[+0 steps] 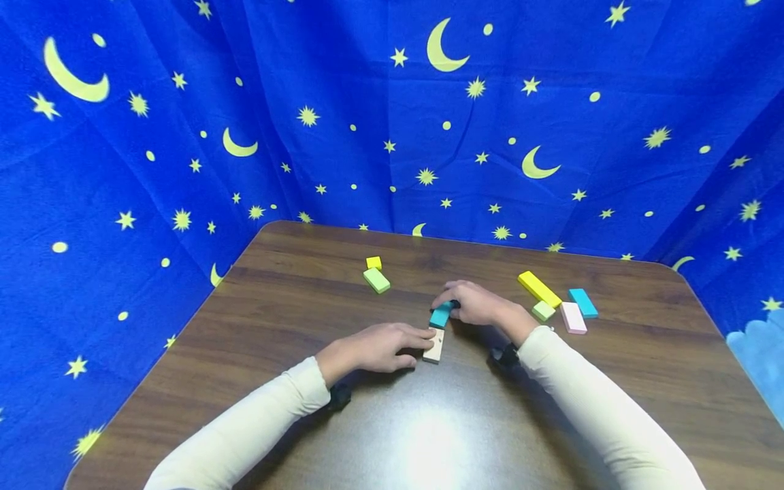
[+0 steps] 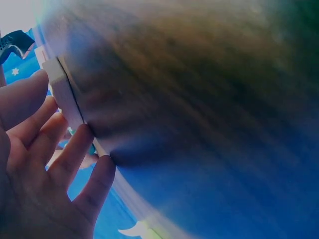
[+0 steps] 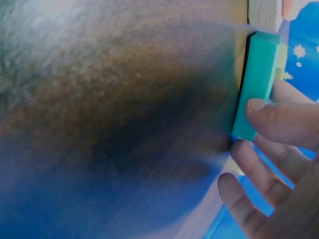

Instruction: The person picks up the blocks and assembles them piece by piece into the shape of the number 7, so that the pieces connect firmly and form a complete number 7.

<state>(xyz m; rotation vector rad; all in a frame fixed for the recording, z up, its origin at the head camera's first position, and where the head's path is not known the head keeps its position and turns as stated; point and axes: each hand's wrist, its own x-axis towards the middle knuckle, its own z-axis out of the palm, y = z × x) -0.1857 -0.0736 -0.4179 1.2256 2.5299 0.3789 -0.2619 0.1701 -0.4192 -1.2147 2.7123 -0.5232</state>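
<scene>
Pale sleeves (image 1: 245, 422) enter from the bottom of the frame; at centre, the left hand (image 1: 381, 347) rests loosely extended fingers on a wooden block (image 1: 433, 352), while the right hand (image 1: 476, 303) pinches the blue block (image 1: 439, 317) at its upper end.

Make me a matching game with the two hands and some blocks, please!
Things:
1. Left hand
2. Right hand
3. Pink block
4. Small yellow block

Clues:
A. next to the smaller green block
B. touching the bare-wood block
C. next to the larger green block
D. holding a blue block

Pairs: 1-B, 2-D, 3-A, 4-C
</scene>
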